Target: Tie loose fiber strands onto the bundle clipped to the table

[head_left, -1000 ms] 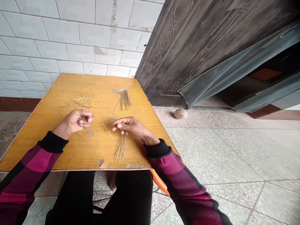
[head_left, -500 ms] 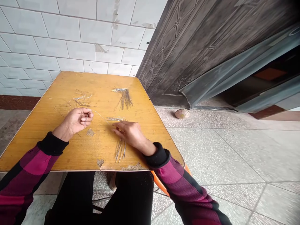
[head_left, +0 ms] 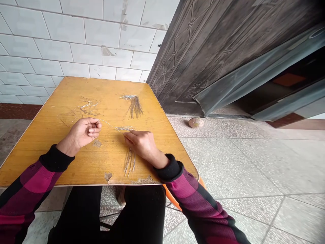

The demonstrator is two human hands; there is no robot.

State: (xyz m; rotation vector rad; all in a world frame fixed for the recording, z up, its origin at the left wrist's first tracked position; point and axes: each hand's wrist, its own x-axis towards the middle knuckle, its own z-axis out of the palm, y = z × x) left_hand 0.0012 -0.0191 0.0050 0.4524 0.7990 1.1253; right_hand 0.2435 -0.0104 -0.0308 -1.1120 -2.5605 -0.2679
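Note:
A thin pale wire (head_left: 109,124) stretches between my two hands above the table. My left hand (head_left: 85,133) pinches it between thumb and forefinger, and a short end hangs below the fingers. At its other end, my right hand (head_left: 142,143) is closed on the wire with thumb and fingertips. Under and beside the right hand lies a bundle of wires (head_left: 130,162), its middle covered by that hand. A looser spread of wires (head_left: 87,110) is beyond my left hand. Farther back sits a bent bundle of darker strands (head_left: 135,105) with shiny ends.
The yellow wooden table (head_left: 109,88) has chipped patches near its front edge. White wall tiles (head_left: 76,52) rise behind it. A dark carved door (head_left: 193,57) stands at the right, with a ball (head_left: 196,122) on the floor below. An orange stool edge (head_left: 172,198) shows under my right arm.
The fingers of my right hand have closed on the end of the wire, where thumb and fingers were apart before. My left hand keeps its pinch almost in place.

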